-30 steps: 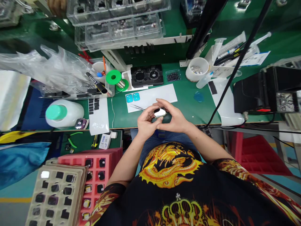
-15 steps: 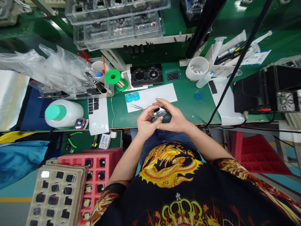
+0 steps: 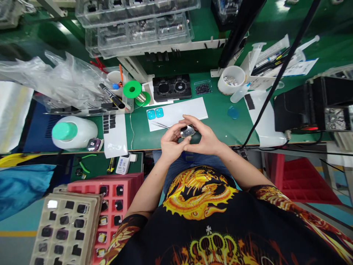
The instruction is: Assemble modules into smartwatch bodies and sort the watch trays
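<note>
Both of my hands meet over the near edge of the green workbench (image 3: 220, 121). Between their fingertips sits a small shiny rounded part (image 3: 186, 131) with a glossy, mirror-like face. My left hand (image 3: 171, 142) pinches it from the left and below. My right hand (image 3: 202, 138) curls round it from the right, with the forefinger arched over its top. Just beyond lies a white sheet (image 3: 179, 112) carrying two blue stickers (image 3: 155, 113) and thin tweezers (image 3: 160, 125).
A black fixture (image 3: 171, 87) stands behind the sheet, beside a green tape roll (image 3: 133, 89). A white bottle with a green cap (image 3: 74, 131) lies at left. Pink (image 3: 110, 195) and beige (image 3: 66, 228) part trays sit low left. A black box (image 3: 311, 106) and cable occupy the right.
The shiny part's glossy face has tilted slightly in my fingers, so its bright reflection has dimmed. Both hands stay in the same place.
</note>
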A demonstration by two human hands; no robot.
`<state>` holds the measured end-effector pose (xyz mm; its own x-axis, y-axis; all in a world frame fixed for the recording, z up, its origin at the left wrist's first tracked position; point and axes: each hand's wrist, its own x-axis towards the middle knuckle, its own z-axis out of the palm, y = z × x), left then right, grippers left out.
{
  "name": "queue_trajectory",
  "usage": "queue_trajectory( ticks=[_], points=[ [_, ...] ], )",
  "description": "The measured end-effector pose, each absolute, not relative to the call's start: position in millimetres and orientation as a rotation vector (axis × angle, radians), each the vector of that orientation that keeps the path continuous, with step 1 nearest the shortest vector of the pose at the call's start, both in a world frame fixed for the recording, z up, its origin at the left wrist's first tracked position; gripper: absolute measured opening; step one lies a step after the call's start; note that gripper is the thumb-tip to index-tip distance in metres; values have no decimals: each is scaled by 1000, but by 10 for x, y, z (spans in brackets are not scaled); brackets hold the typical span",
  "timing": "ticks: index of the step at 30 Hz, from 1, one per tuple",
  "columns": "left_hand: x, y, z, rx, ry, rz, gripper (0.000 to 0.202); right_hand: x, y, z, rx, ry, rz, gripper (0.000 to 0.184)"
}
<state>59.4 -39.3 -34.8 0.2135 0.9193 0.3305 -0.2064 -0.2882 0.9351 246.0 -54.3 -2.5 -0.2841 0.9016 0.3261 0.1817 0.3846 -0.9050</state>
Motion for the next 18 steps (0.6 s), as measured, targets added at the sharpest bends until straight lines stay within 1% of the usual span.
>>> queue_trajectory(
  ticks=[18],
  points=[
    [601,-401,-356,1408,748,1336,50,2457,-542,-25,-930,-1724,970,101]
  ],
)
